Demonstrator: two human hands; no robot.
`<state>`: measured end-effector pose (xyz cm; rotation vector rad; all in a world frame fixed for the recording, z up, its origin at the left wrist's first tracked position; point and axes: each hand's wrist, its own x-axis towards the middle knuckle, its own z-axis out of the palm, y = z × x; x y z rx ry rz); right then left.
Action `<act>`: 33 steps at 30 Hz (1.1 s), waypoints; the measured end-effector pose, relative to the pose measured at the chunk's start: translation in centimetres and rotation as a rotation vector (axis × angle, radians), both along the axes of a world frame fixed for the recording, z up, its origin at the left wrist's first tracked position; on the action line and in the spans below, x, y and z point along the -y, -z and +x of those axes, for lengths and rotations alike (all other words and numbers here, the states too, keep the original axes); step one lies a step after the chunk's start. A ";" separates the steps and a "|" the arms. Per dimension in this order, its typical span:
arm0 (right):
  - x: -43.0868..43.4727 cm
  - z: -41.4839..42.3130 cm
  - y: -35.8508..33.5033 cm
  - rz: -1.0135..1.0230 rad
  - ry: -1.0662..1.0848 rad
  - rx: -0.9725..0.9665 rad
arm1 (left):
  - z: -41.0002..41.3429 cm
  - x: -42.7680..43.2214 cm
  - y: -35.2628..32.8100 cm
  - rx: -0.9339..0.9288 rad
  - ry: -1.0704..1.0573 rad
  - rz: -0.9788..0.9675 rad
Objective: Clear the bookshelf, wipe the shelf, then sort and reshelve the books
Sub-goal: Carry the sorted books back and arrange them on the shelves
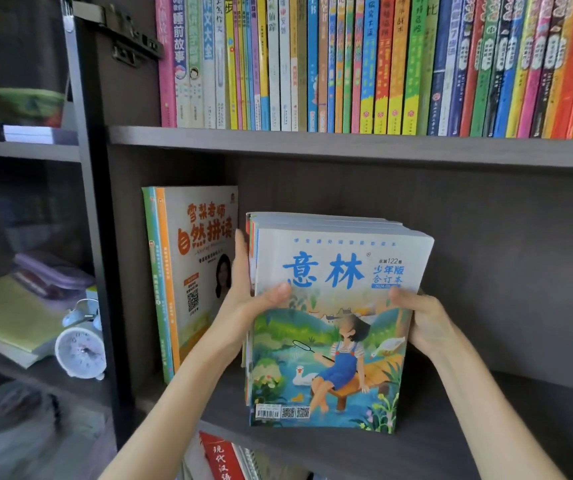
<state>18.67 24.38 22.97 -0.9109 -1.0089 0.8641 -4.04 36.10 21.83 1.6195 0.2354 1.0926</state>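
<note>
The book stack (333, 341) hides fingertips of the right hand (425, 323); top-shelf books (347, 64) are cropped above.

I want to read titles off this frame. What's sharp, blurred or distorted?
Head view: the magazine stack is sharp; the alarm clock at left is blurred; the upper book row leans at right from wide-angle distortion; light is even, without glare.

Home study nook. A dark bookshelf (347, 147) is carrying a packed row of colourful children's books (382, 64) at 12 o'clock. A twin-bell alarm clock (80, 351), purple pouch (53, 275) and notebooks (8, 317) are sitting at 9 o'clock.
</note>
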 end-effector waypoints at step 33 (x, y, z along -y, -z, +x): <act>-14.0 -2.9 -1.0 -0.168 0.317 0.675 | 0.9 -0.3 0.3 -0.340 -1.251 0.089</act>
